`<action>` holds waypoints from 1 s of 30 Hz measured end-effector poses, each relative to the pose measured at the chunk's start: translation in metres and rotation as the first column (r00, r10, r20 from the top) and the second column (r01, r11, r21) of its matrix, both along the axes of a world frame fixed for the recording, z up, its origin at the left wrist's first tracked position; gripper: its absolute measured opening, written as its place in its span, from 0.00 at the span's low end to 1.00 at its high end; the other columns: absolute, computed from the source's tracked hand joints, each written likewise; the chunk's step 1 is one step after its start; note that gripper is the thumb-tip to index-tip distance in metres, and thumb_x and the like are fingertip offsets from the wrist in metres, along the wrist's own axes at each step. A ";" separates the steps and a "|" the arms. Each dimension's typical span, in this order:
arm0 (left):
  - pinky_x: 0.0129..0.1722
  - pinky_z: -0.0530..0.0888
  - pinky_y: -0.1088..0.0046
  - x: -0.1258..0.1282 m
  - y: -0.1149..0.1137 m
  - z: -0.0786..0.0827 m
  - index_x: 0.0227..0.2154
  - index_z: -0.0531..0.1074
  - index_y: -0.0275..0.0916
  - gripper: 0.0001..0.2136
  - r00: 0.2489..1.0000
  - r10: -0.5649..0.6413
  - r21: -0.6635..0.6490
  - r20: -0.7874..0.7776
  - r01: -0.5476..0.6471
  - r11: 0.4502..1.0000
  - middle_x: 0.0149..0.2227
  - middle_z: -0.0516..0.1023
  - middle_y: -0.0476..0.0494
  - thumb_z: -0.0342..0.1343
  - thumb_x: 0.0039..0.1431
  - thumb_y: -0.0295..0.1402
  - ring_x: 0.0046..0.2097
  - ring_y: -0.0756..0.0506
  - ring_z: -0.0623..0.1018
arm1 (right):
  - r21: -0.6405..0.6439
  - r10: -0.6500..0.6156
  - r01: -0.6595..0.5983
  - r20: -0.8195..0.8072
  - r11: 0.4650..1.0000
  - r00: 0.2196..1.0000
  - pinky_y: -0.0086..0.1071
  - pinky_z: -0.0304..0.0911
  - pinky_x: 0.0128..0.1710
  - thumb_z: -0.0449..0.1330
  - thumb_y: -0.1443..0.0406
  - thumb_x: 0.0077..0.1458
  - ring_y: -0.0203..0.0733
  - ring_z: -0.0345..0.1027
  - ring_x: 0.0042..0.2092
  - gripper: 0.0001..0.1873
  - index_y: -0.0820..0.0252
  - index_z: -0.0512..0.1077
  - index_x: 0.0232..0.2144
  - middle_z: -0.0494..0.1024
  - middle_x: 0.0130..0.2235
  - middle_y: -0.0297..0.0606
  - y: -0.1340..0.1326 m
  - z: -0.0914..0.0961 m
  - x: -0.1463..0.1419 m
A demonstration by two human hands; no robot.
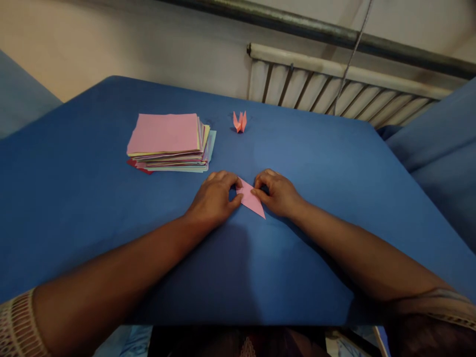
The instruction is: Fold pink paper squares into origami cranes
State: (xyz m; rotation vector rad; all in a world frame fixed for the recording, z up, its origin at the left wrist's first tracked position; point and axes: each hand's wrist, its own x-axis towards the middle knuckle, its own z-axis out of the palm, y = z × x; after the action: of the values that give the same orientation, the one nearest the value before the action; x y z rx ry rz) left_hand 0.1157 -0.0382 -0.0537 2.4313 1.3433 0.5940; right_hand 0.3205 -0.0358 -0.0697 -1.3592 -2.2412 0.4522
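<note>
A small folded piece of pink paper (pixel 252 200) lies at the middle of the blue table, one pointed corner toward me. My left hand (pixel 219 194) grips its left edge between thumb and fingers. On the opposite side, my right hand (pixel 275 192) pinches the paper's right edge with thumb and curled fingers. Parts of the paper's edges are hidden under my fingertips. Beyond my hands stands a small folded pink-orange origami piece (pixel 240 122) with upright points.
To the left rests a thick stack of coloured paper (pixel 163 134), pink on top, with a red sheet (pixel 139 166) poking out below. A blue cloth covers the table (pixel 334 163). Behind it are a radiator (pixel 297 82), a pipe (pixel 297 25) and a hanging cord (pixel 351 57).
</note>
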 end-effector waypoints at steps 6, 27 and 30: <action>0.58 0.64 0.54 -0.006 -0.009 0.003 0.51 0.75 0.42 0.16 0.948 -0.213 0.081 -0.238 0.237 0.968 0.54 0.77 0.45 0.49 0.65 0.30 0.58 0.37 0.70 | 0.059 0.130 -0.155 0.304 0.986 0.944 0.42 0.61 0.52 0.48 0.68 0.66 0.48 0.67 0.53 0.19 0.59 0.70 0.54 0.74 0.55 0.45 -0.028 0.009 0.001; 0.57 0.66 0.54 -0.013 -0.024 0.026 0.57 0.71 0.38 0.20 0.863 -0.254 -0.010 -0.438 0.277 0.961 0.59 0.74 0.40 0.49 0.64 0.35 0.57 0.36 0.72 | 0.038 0.055 -0.087 0.514 0.995 0.856 0.43 0.62 0.46 0.46 0.68 0.65 0.52 0.65 0.53 0.22 0.64 0.69 0.57 0.71 0.58 0.47 -0.044 0.027 -0.005; 0.57 0.66 0.56 -0.016 -0.021 0.026 0.55 0.72 0.39 0.18 0.876 -0.263 -0.008 -0.404 0.284 0.959 0.58 0.74 0.42 0.49 0.65 0.34 0.56 0.38 0.73 | 0.042 0.006 -0.029 0.466 0.999 0.885 0.42 0.62 0.46 0.46 0.69 0.65 0.51 0.66 0.51 0.19 0.63 0.73 0.51 0.73 0.55 0.48 -0.040 0.024 -0.003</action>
State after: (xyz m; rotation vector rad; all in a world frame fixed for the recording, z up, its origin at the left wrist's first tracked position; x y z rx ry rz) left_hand 0.0997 -0.0594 -0.0281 2.8253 1.0873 0.0530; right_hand 0.3178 -0.0754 -0.0452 -1.5514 -2.6250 0.0729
